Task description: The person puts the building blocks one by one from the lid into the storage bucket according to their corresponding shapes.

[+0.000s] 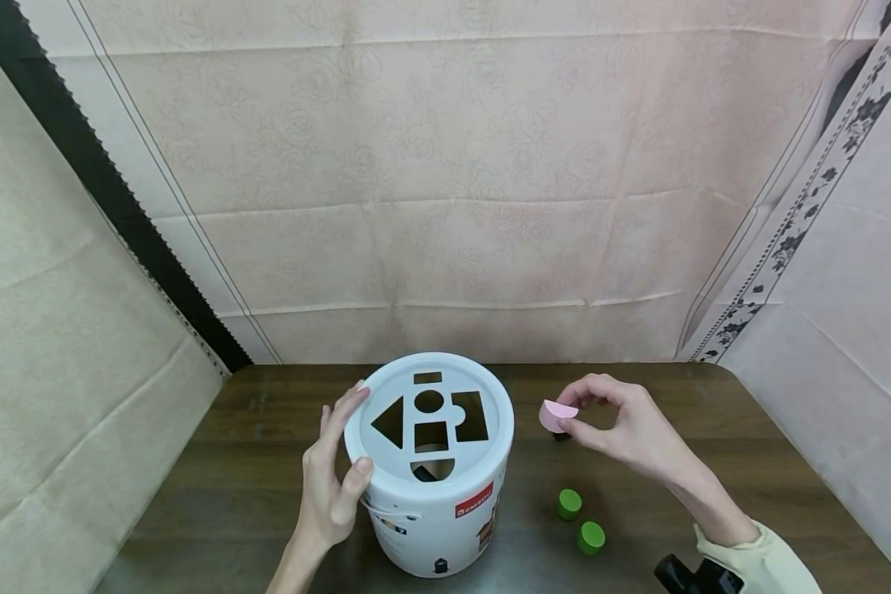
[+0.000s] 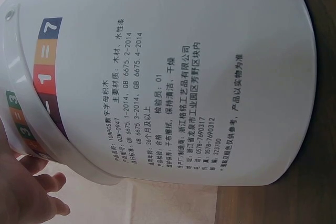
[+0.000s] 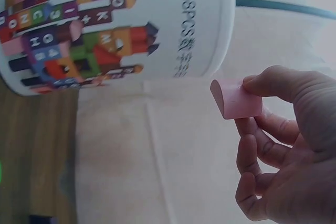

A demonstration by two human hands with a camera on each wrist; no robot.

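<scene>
Item, one white bucket (image 1: 423, 536), upright on the dark wooden table (image 1: 661, 487), its pale lid (image 1: 464, 462) uppermost so that the cut-out shapes lie open to the person's view. Item, the left hand (image 1: 330, 487), at the lid's left rim: forefinger and thumb spread along the edge, relaxed rather than clenched, seemingly to keep the bucket from sliding or turning; how firmly it presses, I cannot tell. Item, two green cylinders (image 1: 569, 504) (image 1: 591, 538), standing near each other, right of the bucket, within easy reach of the right side and, I judge, out of the working hand's way. Item, a small dark piece (image 1: 562, 436), partly hidden, lower than the pink block and of unclear shape. Item, the right hand (image 1: 631, 421), thumb and fingertips pinching the pink half-round block (image 1: 552, 417), remaining fingers loosely bent. The block sits right of the bucket, apart from it and apparently raised off the table; it is gripped by one end, thumb on one side and fingers opposite, the free end jutting past the tips toward the bucket, presumably so its outline stays visible.
</scene>
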